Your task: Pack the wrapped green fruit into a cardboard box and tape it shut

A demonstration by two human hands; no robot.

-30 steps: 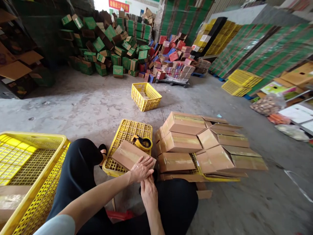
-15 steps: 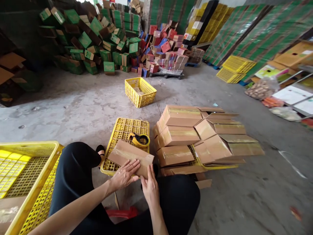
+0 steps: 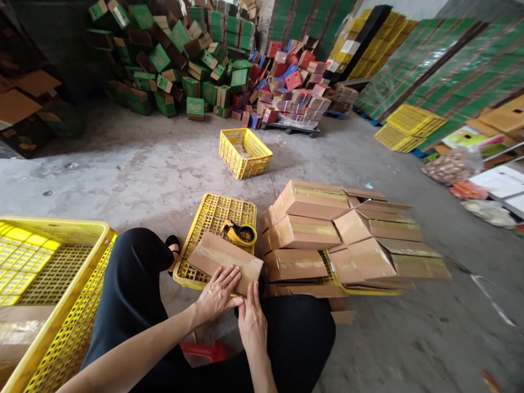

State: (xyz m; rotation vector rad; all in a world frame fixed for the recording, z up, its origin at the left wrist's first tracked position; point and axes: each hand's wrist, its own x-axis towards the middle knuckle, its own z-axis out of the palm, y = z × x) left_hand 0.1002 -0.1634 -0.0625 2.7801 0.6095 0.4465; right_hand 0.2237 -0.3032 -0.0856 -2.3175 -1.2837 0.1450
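Note:
A flat-looking cardboard box (image 3: 223,256) with clear tape along its top lies slantwise on an upturned yellow plastic crate (image 3: 213,210). My left hand (image 3: 219,292) rests on the box's near side, fingers stretched out and pressing flat. At the near right corner my right hand (image 3: 251,314) touches the edge with its fingers extended; the thumbs come close together. Just behind the box, a yellow and black tape dispenser (image 3: 239,232) sits on the crate.
Stacked cardboard boxes (image 3: 313,232) stand close on the right. At left is a large yellow crate (image 3: 108,234) with a taped box inside. Ahead on the floor sits another yellow crate (image 3: 245,158). Green boxes (image 3: 166,57) are heaped at the back. Something red (image 3: 204,352) lies below my arms.
The view has swung slightly left, so the surroundings appear farther right. Both hands stay on the cardboard box, nearly in the same place on it.

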